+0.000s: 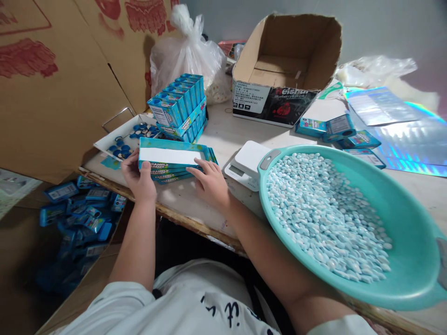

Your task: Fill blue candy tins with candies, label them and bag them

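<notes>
An empty blue display tray with a white bottom lies on top of a stack of similar cardboard trays near the table's front edge. My left hand grips the left end of the top tray, thumb on its front wall and fingers behind. At the right end, my right hand rests with fingers apart, its fingertips touching the top tray's front rim. Just behind the trays stand filled trays of small blue candy boxes in two layers. A white tray of blue caps sits to the left.
A turquoise basin of pale blue candies stands right, beside a white scale. Behind are an open carton, loose blue boxes, silvery film and a tied plastic bag. More blue boxes fill a floor carton.
</notes>
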Demonstrator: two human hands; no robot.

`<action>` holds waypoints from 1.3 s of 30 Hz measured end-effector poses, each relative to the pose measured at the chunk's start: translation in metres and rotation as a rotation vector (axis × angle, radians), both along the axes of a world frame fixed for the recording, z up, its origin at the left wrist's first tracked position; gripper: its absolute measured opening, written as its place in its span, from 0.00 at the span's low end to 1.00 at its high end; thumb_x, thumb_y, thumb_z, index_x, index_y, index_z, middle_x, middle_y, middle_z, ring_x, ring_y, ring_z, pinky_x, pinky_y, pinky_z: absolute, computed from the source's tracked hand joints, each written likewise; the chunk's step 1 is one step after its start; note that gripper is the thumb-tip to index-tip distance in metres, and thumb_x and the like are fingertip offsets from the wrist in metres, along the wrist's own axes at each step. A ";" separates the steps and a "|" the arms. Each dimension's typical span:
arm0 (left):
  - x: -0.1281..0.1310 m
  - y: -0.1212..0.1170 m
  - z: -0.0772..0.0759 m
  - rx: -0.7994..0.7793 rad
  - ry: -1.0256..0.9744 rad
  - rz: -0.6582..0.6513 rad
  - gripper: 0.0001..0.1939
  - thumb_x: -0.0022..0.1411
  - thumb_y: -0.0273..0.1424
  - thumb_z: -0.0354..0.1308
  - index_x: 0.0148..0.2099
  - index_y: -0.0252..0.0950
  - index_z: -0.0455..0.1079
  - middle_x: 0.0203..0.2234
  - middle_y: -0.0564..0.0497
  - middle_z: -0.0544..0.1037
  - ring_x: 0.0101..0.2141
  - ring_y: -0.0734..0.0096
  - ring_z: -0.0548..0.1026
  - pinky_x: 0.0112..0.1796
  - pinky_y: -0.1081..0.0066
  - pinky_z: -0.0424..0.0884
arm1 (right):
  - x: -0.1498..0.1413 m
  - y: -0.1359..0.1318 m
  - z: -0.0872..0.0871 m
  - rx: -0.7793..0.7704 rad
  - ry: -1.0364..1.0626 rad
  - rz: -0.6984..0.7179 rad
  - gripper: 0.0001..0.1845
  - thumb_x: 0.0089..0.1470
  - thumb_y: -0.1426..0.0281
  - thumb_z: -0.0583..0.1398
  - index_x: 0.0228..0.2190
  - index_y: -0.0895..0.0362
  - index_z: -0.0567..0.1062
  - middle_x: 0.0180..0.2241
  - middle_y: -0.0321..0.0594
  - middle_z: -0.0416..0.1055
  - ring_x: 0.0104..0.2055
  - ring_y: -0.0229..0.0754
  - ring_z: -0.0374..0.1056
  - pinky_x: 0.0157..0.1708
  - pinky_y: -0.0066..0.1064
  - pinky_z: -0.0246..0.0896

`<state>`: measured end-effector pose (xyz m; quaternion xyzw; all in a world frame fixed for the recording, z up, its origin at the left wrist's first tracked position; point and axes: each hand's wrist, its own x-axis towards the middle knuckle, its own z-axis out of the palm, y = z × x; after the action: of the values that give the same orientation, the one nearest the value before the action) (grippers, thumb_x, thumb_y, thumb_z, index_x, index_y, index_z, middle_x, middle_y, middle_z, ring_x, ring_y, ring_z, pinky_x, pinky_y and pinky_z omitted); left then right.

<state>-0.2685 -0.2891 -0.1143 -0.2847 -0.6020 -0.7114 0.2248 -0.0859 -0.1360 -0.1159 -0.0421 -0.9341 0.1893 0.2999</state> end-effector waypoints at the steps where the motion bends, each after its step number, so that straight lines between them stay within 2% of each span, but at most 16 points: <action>1: 0.000 0.000 0.000 0.007 -0.003 -0.009 0.26 0.57 0.50 0.67 0.49 0.40 0.67 0.52 0.43 0.76 0.58 0.56 0.73 0.60 0.57 0.67 | 0.000 0.000 0.000 -0.006 0.005 -0.002 0.28 0.58 0.77 0.56 0.59 0.52 0.74 0.66 0.48 0.64 0.66 0.53 0.59 0.66 0.48 0.51; 4: 0.002 0.000 0.002 0.021 -0.008 -0.026 0.25 0.57 0.49 0.67 0.49 0.39 0.67 0.52 0.43 0.77 0.57 0.56 0.73 0.60 0.57 0.67 | 0.000 0.000 0.000 -0.039 0.010 -0.006 0.26 0.58 0.78 0.55 0.56 0.53 0.75 0.66 0.48 0.64 0.68 0.52 0.58 0.67 0.48 0.50; 10: 0.005 0.001 0.005 -0.044 -0.020 0.039 0.30 0.56 0.57 0.65 0.48 0.39 0.66 0.51 0.43 0.76 0.57 0.56 0.74 0.59 0.57 0.67 | 0.000 0.001 -0.002 -0.073 0.026 0.011 0.17 0.58 0.78 0.56 0.45 0.53 0.78 0.65 0.48 0.65 0.68 0.51 0.58 0.67 0.50 0.52; 15: 0.006 0.000 0.005 -0.032 -0.024 0.019 0.29 0.57 0.54 0.66 0.49 0.39 0.66 0.51 0.42 0.76 0.58 0.56 0.73 0.60 0.56 0.67 | -0.001 0.002 -0.003 -0.055 0.051 0.015 0.10 0.59 0.76 0.57 0.37 0.53 0.78 0.64 0.48 0.67 0.67 0.52 0.59 0.66 0.50 0.53; 20: 0.005 0.000 0.003 -0.001 -0.027 -0.013 0.27 0.57 0.50 0.67 0.49 0.39 0.66 0.51 0.42 0.77 0.57 0.57 0.73 0.59 0.58 0.68 | -0.002 0.002 -0.002 -0.059 0.044 0.020 0.10 0.59 0.76 0.57 0.36 0.54 0.78 0.63 0.49 0.67 0.66 0.52 0.60 0.66 0.49 0.52; 35: 0.006 0.000 0.004 -0.050 -0.036 0.030 0.30 0.57 0.55 0.65 0.49 0.38 0.66 0.53 0.42 0.76 0.57 0.57 0.74 0.59 0.59 0.68 | -0.002 0.001 -0.003 -0.031 0.064 0.005 0.09 0.59 0.76 0.58 0.36 0.53 0.78 0.61 0.48 0.69 0.63 0.52 0.61 0.63 0.46 0.54; 39: 0.005 0.000 0.004 -0.006 -0.022 0.001 0.28 0.57 0.52 0.66 0.49 0.38 0.67 0.53 0.42 0.77 0.57 0.57 0.74 0.59 0.59 0.68 | -0.002 0.001 -0.003 -0.031 0.059 0.008 0.08 0.59 0.75 0.59 0.36 0.53 0.78 0.61 0.49 0.68 0.63 0.53 0.61 0.63 0.46 0.54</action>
<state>-0.2630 -0.2895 -0.1104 -0.2772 -0.6068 -0.7125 0.2176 -0.0875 -0.1348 -0.1188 -0.0373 -0.9220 0.2061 0.3257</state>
